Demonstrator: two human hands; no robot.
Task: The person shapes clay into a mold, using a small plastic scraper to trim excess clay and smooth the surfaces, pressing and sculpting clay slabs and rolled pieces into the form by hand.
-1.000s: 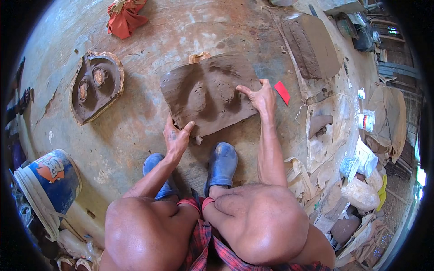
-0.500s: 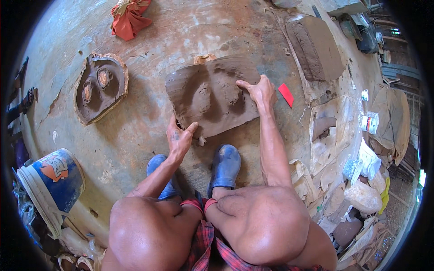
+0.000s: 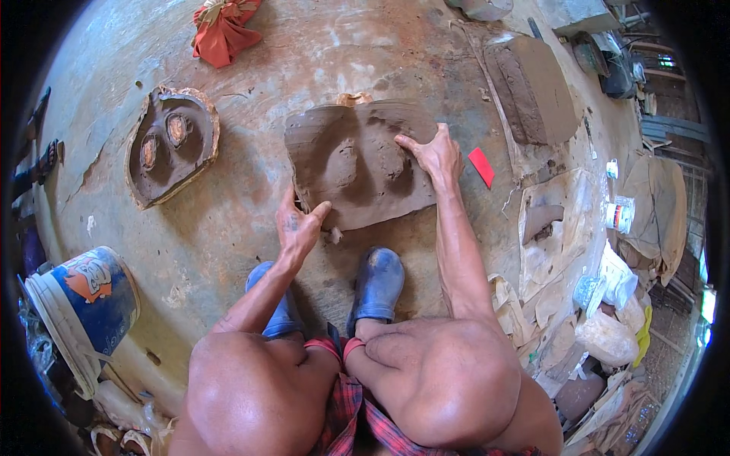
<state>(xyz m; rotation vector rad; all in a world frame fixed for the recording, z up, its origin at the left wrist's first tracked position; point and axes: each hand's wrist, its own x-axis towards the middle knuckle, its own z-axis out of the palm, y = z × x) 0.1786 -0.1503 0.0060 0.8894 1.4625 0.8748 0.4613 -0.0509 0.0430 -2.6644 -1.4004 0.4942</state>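
In front of my feet is a broad slab of wet brown clay (image 3: 361, 205), pressed down over a mold whose pale edge (image 3: 353, 99) peeks out at the far side. Two rounded bumps stand up in its hollowed middle. My left hand (image 3: 300, 228) grips the near left edge, thumb on top and fingers hidden beneath. At the right edge, my right hand (image 3: 437, 156) holds on with its thumb on the clay surface and its other fingers over the outer side. The slab's near edge is uneven, with a small flap hanging down.
A second clay-lined mold (image 3: 169, 190) with two openings lies to the left. A red cloth bundle (image 3: 224, 38) is at the far left. To the right lie a flat red scraper (image 3: 481, 167) and a thick clay block (image 3: 544, 91). A blue-and-white bucket (image 3: 106, 304) stands near left.
The far edge of the slab has dropped slightly and its left edge shifted a little right. Both hands keep their hold on it. The view has moved slightly.
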